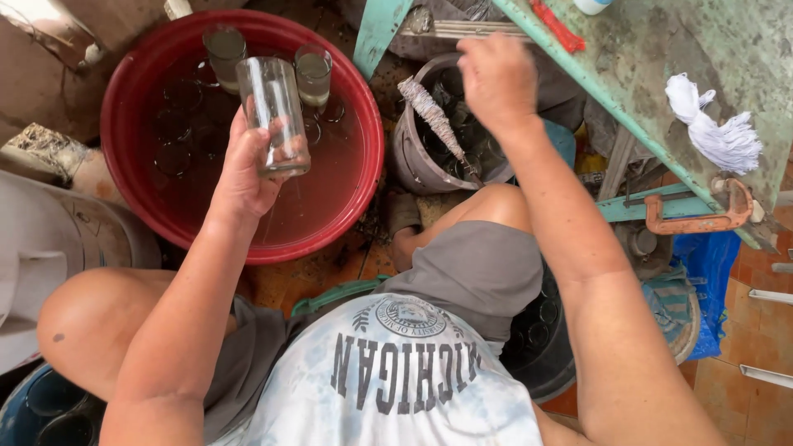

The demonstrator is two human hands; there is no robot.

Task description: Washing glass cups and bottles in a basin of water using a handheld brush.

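Note:
My left hand (244, 169) grips a clear drinking glass (273, 116), holding it upright above a red basin (370, 177) of murky water. Several more glasses stand or lie sunk in that water. My right hand (496, 78) hangs with its fingers curled over a small grey bucket (406, 158) holding dark glasses. A grey bottle brush (434, 116) leans in the bucket just left of that hand. I cannot tell whether the right hand holds anything.
A worn green table (661, 66) stands at the right with a white bundle of string (719, 132), a red tool (555, 25) and a rusty clamp (702, 219). A dark tub (541, 351) of glasses sits under my right arm. Another tub (45, 409) is at lower left.

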